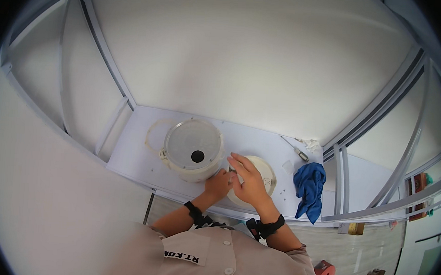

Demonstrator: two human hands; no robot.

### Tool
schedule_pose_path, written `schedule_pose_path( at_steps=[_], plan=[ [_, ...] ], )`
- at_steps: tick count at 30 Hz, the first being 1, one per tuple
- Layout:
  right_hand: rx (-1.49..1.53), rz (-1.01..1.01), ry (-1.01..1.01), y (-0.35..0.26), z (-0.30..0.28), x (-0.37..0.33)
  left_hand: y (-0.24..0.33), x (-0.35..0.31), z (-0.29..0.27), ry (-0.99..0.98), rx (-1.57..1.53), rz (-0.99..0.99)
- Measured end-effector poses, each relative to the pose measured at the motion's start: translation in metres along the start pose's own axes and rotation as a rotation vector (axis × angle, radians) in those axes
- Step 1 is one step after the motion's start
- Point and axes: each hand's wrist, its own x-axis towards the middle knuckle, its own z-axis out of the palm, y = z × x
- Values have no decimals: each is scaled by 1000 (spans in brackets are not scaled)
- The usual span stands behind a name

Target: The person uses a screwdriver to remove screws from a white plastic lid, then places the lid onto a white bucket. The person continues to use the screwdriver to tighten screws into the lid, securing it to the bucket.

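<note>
Side by side at the cream disc on the tabletop beside the bucket, held the right hand spread and the left hand curled, grip hidden, and risked tipping the disc over the near edge through pressing off-centre.

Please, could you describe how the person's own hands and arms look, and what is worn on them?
The left hand and right hand are bare. A black strap circles each forearm. The beige sleeves are short.
</note>
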Motion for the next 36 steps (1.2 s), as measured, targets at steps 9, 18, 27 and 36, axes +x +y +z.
schedule_pose_path(
  at_steps=[9,18,27,36],
  plan=[
    [51,109,-88,12,-1,-6,8,1,-8,5,-135,8],
    [113,194,42,28,-4,-7,20,6,-13,-56,-153,-127],
    [286,262,80,46,-8,-16,32,11,-4,26,-63,-192],
    [166,290,31,49,-11,-23,26,7,2,117,-160,-125]
  ],
)
